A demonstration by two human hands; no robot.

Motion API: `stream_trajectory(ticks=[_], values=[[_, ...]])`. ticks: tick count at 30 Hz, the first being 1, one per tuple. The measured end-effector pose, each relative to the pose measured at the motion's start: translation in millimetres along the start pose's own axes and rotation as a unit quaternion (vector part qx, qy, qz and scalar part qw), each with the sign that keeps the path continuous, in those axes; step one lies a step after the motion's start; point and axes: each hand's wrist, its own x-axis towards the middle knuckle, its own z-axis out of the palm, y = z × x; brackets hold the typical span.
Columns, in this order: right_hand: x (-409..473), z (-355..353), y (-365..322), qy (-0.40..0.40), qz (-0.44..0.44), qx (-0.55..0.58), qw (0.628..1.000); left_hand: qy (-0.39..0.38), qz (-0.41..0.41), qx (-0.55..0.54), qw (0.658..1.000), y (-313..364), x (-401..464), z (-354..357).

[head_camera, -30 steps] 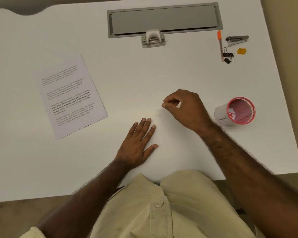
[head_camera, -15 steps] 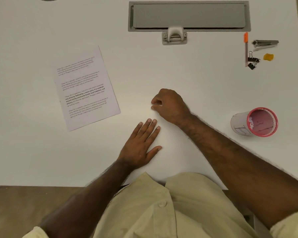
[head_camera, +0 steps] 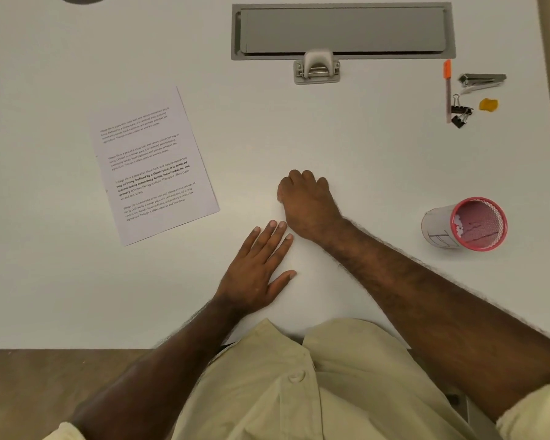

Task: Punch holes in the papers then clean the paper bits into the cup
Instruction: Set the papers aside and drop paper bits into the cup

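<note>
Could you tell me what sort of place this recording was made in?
Probably an office desk: a white desk with a built-in cable hatch, plus stationery such as a hole punch, stapler, binder clips and printed papers.

Bare worktop (head_camera: 378, 147) is left between the papers (head_camera: 154, 165) and the cup (head_camera: 465, 223); the hole punch (head_camera: 317, 67) is set well behind.

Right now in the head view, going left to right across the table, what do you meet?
Printed paper → left hand flat on the table → right hand, curled → pink-rimmed cup → yellow scrap.
</note>
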Motion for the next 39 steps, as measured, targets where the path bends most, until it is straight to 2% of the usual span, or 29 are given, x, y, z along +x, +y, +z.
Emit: stream_trajectory(ticks=[3, 7, 10, 14, 18, 26, 34, 39], values=[[-10.5, -5.1, 8.1, -0.029, 0.017, 0.032, 0.999, 0.007, 0.005, -0.001, 1.0, -0.2, 0.1, 0.4], [-38.3, -22.4, 32.0, -0.023, 0.08, 0.163, 0.983, 0.026, 0.018, 0.001, 0.999, -1.1, -1.0, -0.3], [-65.5, -40.3, 51.8, 0.015, 0.113, 0.242, 0.963, 0.024, 0.018, -0.004, 1.0, 0.0, -2.1, -1.6], [-107.2, -62.0, 75.7, 0.108, 0.142, 0.307, 0.935, 0.033, 0.021, -0.008, 0.999, 1.2, -2.4, -4.0], [-141.3, -72.1, 108.5, 0.178, 0.19, 0.297, 0.919, 0.038, 0.022, -0.005, 0.999, 2.5, -2.7, -6.2], [-183.1, -78.8, 173.7, 0.209, 0.313, 0.209, 0.903, 0.016, 0.013, 0.012, 1.0, 7.5, -1.6, -11.1], [-200.8, -70.1, 190.8, 0.223, 0.298, 0.174, 0.912, 0.019, 0.011, 0.012, 1.0, 11.0, -2.5, -11.4], [-203.2, -70.3, 190.0, 0.252, 0.342, 0.214, 0.879, 0.02, 0.011, 0.013, 1.0, 11.5, -3.2, -9.8]])
